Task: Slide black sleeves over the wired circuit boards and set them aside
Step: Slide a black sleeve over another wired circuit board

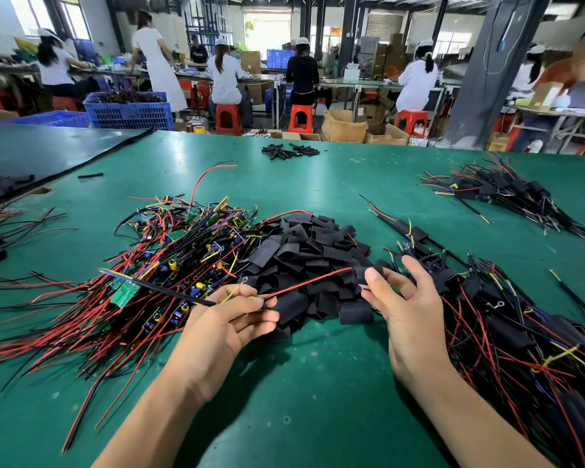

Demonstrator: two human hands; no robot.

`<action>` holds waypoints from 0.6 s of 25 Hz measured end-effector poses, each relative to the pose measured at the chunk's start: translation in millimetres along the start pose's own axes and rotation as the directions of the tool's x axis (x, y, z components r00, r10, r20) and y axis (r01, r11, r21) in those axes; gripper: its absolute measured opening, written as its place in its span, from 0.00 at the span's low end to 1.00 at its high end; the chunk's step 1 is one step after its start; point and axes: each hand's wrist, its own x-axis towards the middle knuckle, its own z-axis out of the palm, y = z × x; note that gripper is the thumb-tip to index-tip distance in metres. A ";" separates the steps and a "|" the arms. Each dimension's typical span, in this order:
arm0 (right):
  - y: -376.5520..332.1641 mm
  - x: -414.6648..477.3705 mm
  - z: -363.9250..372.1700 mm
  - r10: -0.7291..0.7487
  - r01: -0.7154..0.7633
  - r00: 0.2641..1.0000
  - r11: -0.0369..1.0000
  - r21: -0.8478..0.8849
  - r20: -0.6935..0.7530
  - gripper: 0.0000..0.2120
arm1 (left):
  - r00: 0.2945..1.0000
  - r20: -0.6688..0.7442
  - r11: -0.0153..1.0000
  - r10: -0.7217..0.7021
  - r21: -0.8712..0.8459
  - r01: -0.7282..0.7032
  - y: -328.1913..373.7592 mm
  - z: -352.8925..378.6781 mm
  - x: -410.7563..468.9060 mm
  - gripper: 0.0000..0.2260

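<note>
one line decides the next move: the red wire [308, 282], which lies nearly left to right across the table [318, 400], rising a little away from the person toward its right end

the left hand [230, 319] pinches a wire bundle [250, 296] between thumb and curled fingers, and the red wire comes out of that pinch. its far end is at the mouth of a sleeve [360, 274], which the right hand [409, 298] holds between thumb and forefinger, the other fingers spread loosely above. the sleeve is thus at the right end of the wire, just over the near edge of the sleeve pile [304, 251]. whether the wire tip is already inside i cannot tell, since the thumb covers that spot

a black lead [163, 288] leaves the left hand the other way, up and left over the heap of bare boards [169, 251]. which board belongs to the held bundle is unclear, as it is blurred there

the right hand is the one on the sleeve, so the slide would most likely be the sleeve drawn leftward along the wire toward the left hand, or the wire fed rightward through it. sleeved boards [507, 315] lie heaped just right of the right hand, the nearest place to put this one down
</note>
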 end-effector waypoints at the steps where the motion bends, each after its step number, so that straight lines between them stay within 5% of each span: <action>1: 0.5 0.4 -0.6 -0.004 0.004 1.000 1.000 0.014 -0.011 0.33 | 1.000 0.004 1.000 -0.003 0.003 0.003 -0.2 -0.4 0.3 0.12; 15: -5.0 -15.5 13.2 0.131 -0.136 0.988 0.989 0.060 0.080 0.31 | 0.998 0.066 1.000 -0.016 0.013 0.015 1.2 1.3 -4.4 0.12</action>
